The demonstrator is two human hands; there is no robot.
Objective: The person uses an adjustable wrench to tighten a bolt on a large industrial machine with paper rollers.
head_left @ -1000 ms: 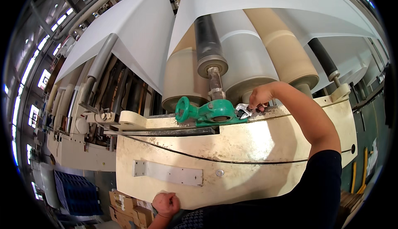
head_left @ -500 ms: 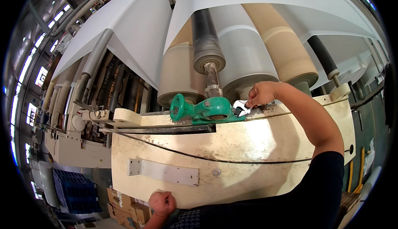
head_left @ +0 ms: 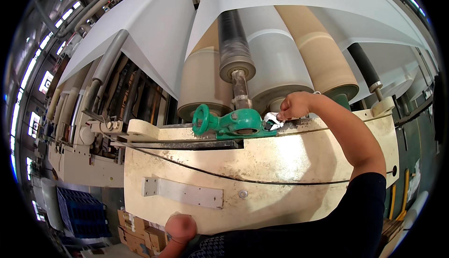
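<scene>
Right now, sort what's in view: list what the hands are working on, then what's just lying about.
In hand:
- right hand gripping a crumpled white rag
- green bearing clamp beside the rag
- roller shaft seated in the clamp
- left hand at the lower edge of the cream machine side panel

Lying about:
- blue crate
- cardboard boxes

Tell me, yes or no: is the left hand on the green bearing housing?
No. The left hand rests at the lower edge of the cream machine panel, far below the green bearing housing.
</scene>
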